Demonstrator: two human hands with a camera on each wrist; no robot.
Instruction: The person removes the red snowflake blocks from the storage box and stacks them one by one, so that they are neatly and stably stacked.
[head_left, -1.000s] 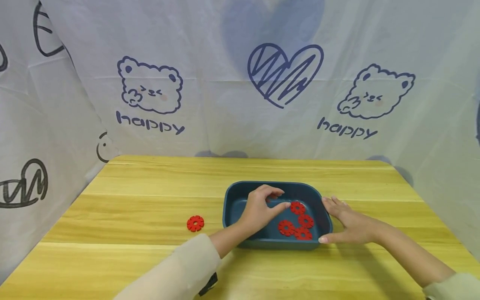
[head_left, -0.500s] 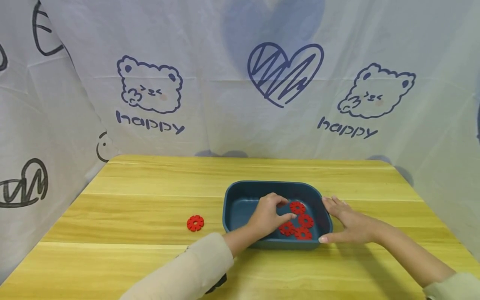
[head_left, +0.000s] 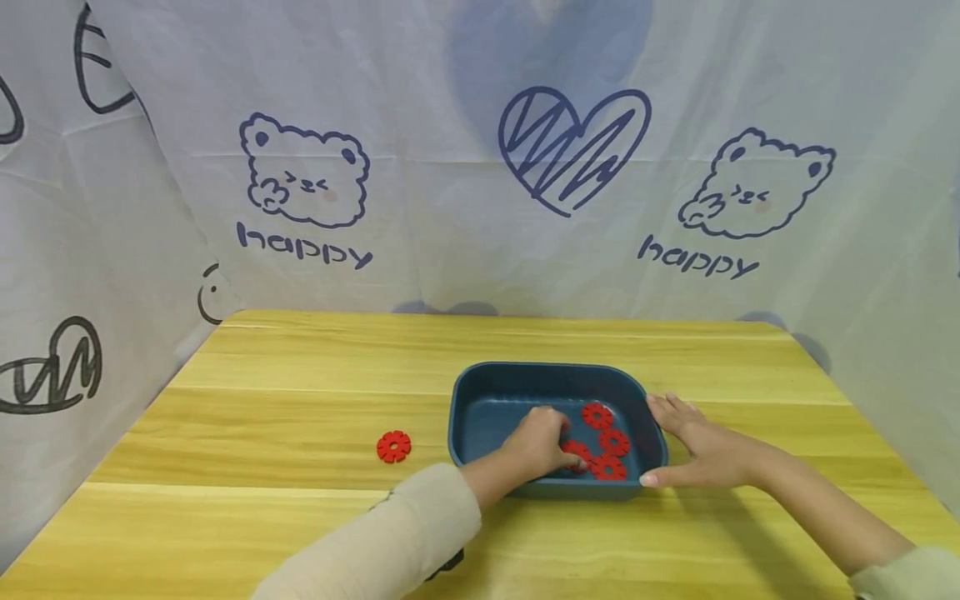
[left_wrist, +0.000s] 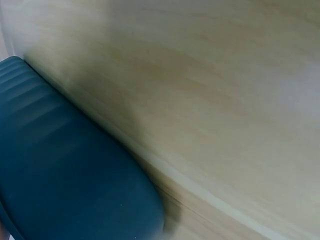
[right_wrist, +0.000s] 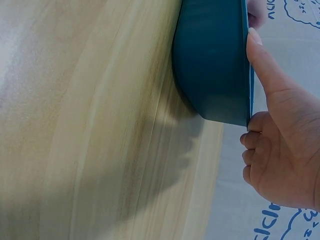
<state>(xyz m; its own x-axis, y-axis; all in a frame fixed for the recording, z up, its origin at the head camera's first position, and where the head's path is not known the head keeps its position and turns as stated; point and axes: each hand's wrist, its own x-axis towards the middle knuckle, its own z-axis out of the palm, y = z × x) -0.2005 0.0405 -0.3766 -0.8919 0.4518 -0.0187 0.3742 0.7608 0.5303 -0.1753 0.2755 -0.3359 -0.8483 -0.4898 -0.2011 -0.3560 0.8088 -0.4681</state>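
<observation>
Inside a dark blue plastic bin [head_left: 487, 417], several flat red notched discs lie grouped toward the right end. My left hand [head_left: 534, 442] reaches down into the bin, its thumb and curled fingers pinching the leftmost red notched disc [head_left: 576, 452]. The fingertips partly hide that disc. My right hand [head_left: 701, 450] rests against the bin's right end, thumb at the near corner and fingers along the rim. From the right wrist view, this hand's thumb [right_wrist: 270, 65] lies along the bin rim. Only the bin's outer wall [left_wrist: 75, 160] and tabletop fill most of the left wrist view.
One more red notched disc [head_left: 393, 447] lies on the wooden table [head_left: 262, 417], left of the bin. White cloth [head_left: 435, 208] printed with bears and a heart hangs behind the table and along its sides.
My left hand has moved right and lower inside the bin, from above its middle to the leftmost disc there, and its fingers have closed in. The right hand stays at the bin's end.
</observation>
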